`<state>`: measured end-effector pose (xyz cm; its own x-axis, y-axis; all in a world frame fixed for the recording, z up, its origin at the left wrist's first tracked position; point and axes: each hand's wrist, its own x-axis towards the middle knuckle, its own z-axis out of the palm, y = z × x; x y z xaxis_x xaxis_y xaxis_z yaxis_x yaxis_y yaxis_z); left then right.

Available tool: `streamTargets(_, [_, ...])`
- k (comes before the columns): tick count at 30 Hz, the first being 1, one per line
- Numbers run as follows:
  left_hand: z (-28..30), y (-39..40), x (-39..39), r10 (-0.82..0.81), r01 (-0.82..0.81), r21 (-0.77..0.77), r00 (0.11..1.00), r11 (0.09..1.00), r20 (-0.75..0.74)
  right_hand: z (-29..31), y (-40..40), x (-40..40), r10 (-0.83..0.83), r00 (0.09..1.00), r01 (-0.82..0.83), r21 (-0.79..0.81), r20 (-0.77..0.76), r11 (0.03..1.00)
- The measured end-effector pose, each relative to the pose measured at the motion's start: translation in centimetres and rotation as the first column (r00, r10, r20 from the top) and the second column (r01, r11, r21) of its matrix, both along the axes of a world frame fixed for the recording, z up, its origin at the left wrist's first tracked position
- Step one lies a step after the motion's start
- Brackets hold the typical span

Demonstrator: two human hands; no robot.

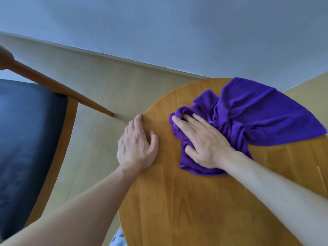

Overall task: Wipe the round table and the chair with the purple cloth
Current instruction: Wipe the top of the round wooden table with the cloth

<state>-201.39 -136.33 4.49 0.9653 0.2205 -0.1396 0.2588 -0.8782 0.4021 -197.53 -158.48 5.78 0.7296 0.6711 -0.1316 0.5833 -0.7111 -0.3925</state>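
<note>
Right hand (204, 144) flat on the purple cloth (257, 118), left hand (137, 144) braced at the rim of the round table (195, 210).

The cloth lies bunched on the far part of the table top, one flap spreading away from the palm toward the far rim; the right hand's fingers are straight and spread, pressing its near end down. The left hand's fingers curl over the table's edge, thumb lying on top. Beside the table, past the left hand, stands the chair (58, 139), its dark seat (26, 139) level and one tapered leg (62, 87) angling down to the pale floor (106, 86), close to the table's rim. A grey-blue wall (159, 23) rises beyond the table.
</note>
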Motion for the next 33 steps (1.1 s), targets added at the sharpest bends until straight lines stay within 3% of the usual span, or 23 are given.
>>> streamTargets(7, [-0.9, 0.2, 0.0, 0.009, -0.01, 0.022, 0.999, 1.0, 0.047, -0.9, 5.3, 6.1, -0.452, 0.889, 0.452, 0.014, 0.067, 0.892])
streamTargets(11, [-0.9, 0.0, 0.0, 0.014, -0.015, 0.027, 0.999, 1.0, 0.038, -0.6, 7.7, 4.2, -0.293, 0.953, 0.292, 0.025, 0.076, 0.956])
streamTargets(16, [-0.7, 0.1, -0.1, 0.003, -0.003, 0.011, 0.999, 1.0, 0.034, -0.6, 3.2, 0.3, -0.066, 0.997, 0.066, 0.019, 0.035, 0.998])
streamTargets(18, [-0.6, 0.1, 0.0, -0.004, 0.004, 0.004, 0.999, 1.0, 0.032, -0.5, 0.8, 0.9, -0.078, 0.996, 0.077, 0.035, 0.036, 0.996])
streamTargets(20, [-0.6, 0.1, 0.0, -0.01, 0.01, -0.001, 0.999, 1.0, 0.033, -0.5, 0.1, 2.7, -0.2, 0.979, 0.197, 0.072, 0.036, 0.978])
streamTargets(25, [-0.5, 0.2, -0.1, -0.005, 0.005, 0.0, 1.0, 1.0, 0.021, -0.6, 5.6, 5.5, -0.496, 0.865, 0.494, 0.048, 0.072, 0.868])
streamTargets(27, [-0.5, 0.1, -0.1, -0.003, 0.003, -0.003, 1.0, 1.0, 0.017, -0.5, 7.3, 4.7, -0.471, 0.88, 0.467, 0.06, 0.067, 0.882])
streamTargets(33, [-0.7, 0.2, -0.2, 0.013, -0.012, -0.01, 0.999, 1.0, 0.035, -0.7, 5.0, -1.6, -0.176, 0.984, 0.174, 0.057, 0.019, 0.983])
